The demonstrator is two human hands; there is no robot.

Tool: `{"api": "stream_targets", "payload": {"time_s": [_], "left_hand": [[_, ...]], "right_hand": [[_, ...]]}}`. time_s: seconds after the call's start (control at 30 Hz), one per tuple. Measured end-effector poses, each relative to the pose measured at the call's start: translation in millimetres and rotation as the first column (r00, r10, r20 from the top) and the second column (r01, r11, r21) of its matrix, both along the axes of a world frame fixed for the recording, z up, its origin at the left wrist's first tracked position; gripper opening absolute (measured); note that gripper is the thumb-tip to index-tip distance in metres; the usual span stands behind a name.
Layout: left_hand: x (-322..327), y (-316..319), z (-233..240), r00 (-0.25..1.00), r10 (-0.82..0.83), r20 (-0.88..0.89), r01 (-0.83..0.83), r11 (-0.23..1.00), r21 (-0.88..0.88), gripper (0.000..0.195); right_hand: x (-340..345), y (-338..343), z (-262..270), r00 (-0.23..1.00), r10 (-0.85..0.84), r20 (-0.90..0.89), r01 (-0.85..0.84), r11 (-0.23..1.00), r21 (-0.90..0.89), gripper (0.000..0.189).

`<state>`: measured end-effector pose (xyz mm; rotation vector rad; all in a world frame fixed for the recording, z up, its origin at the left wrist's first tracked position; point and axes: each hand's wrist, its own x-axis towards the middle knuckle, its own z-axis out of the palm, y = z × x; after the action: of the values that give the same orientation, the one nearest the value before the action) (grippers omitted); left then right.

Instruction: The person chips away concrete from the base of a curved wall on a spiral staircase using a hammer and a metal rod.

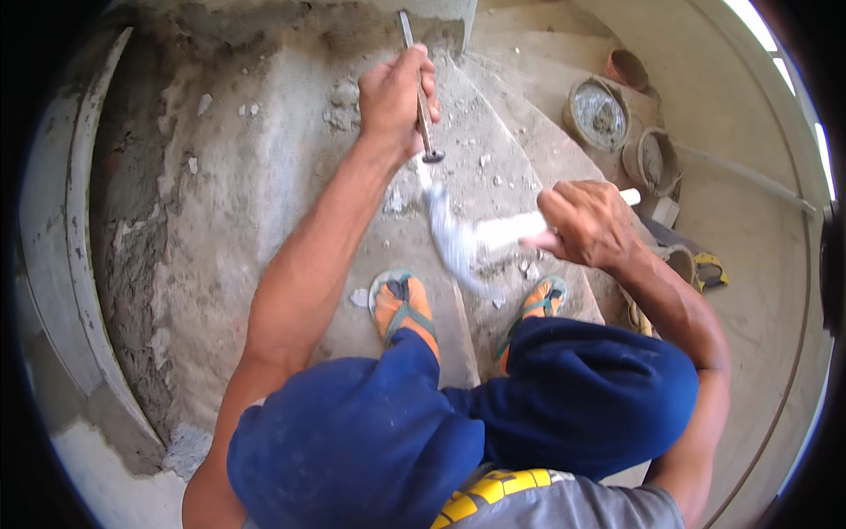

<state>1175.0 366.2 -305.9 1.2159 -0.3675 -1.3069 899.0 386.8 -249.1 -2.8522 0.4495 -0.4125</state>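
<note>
My left hand [398,99] is wrapped around a metal chisel [425,122]. The far tip of the chisel meets the rough, patchy mortar edge [310,26] at the base of the wall, and its flared struck end points back toward me. In my right hand [588,221] is the pale handle of a claw hammer [456,238], whose head is blurred by motion. The hammer head sits a little below the chisel's struck end, apart from it as far as I can tell. Bits of broken mortar [486,161] lie scattered on the concrete step beneath both hands.
My sandalled feet [401,304] stand on the steps. To the right are a bucket of grey mix [597,114], a second bucket [651,159], a reddish pot [626,70] and a yellow-and-black handled tool [712,271]. A long curved board [86,198] runs along the left.
</note>
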Motion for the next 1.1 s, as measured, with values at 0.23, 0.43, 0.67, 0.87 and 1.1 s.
{"api": "stream_targets", "payload": {"time_s": [0.23, 0.43, 0.67, 0.87, 1.1], "left_hand": [[-6, -7, 3, 0.998, 0.039, -0.057, -0.040, 0.999, -0.018, 0.023], [-1, 0, 2, 0.997, 0.036, -0.062, -0.036, 0.999, 0.004, 0.023], [4, 2, -1, 0.997, 0.050, -0.058, -0.048, 0.998, 0.030, 0.023], [-9, -8, -1, 0.996, 0.066, -0.060, -0.065, 0.998, 0.019, 0.022], [-11, -10, 3, 0.992, 0.094, -0.086, -0.093, 0.996, 0.012, 0.020]], "right_hand": [[-3, -20, -16, 0.994, -0.102, -0.035, 0.101, 0.994, -0.037, 0.054], [4, -2, -6, 0.987, 0.046, 0.152, -0.042, 0.999, -0.026, 0.054], [-1, 11, -6, 0.969, 0.100, 0.224, -0.111, 0.993, 0.036, 0.057], [-2, -13, -20, 0.993, -0.100, 0.064, 0.093, 0.991, 0.100, 0.051], [6, -16, -34, 0.987, -0.145, 0.072, 0.136, 0.984, 0.114, 0.045]]}}
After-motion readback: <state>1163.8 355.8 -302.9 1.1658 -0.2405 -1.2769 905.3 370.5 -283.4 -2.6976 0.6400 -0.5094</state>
